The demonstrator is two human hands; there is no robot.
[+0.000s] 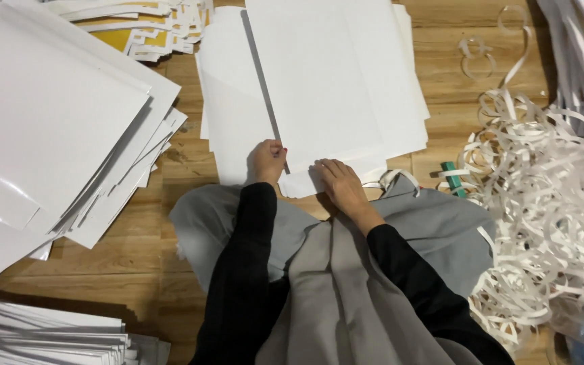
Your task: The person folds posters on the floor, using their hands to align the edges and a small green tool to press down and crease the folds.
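A stack of large white glossy sheets [332, 81] lies on the wooden floor in front of me. My left hand [268, 161] pinches the near edge of the top sheet, fingers closed on it. Beside it, my right hand [339, 184] presses flat on a small folded-back white flap [301, 184] at the near edge of the sheet. Both arms wear black sleeves. Grey fabric [434, 223] covers my lap below the hands.
Another big pile of white sheets [49, 122] fills the left. Cut card pieces with yellow parts [136, 30] lie at the top left. A heap of white paper strips [549, 203] fills the right, with a green tool handle [453, 177] at its edge. More stacked sheets [42, 338] sit bottom left.
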